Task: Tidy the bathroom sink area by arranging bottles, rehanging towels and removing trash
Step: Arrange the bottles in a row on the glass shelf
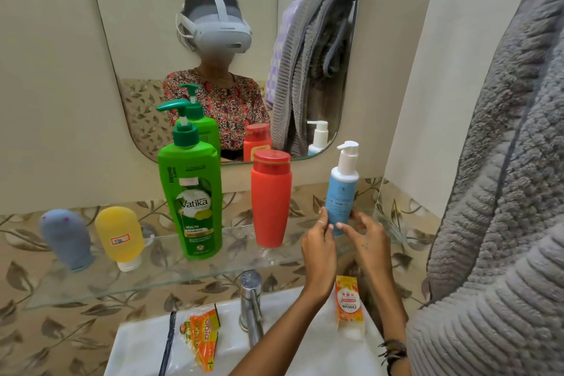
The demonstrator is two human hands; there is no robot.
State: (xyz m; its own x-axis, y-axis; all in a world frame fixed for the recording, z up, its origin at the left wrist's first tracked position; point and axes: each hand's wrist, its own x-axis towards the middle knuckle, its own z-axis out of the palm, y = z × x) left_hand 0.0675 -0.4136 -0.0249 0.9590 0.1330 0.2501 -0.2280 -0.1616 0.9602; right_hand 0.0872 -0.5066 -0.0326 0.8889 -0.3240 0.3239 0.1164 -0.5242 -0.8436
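Both hands, left hand (319, 241) and right hand (367, 238), grip the blue pump bottle (341, 189) on the glass shelf (171, 281); 2 wrappers (201, 336) remain on the sink (137, 342).

On the tall green pump bottle (189, 192) at the frame's centre you can read "Vatika", "HEALTH SHAMPOO" and, up its side, "Henna". The pale blue pump bottle (342, 189) right of centre shows "Glycerin", partly blurred. The orange-and-white tube (348, 305) at lower right reads "Centrum", upside down. The yellow squeeze bottle (119, 235) at left carries a handwritten "58".
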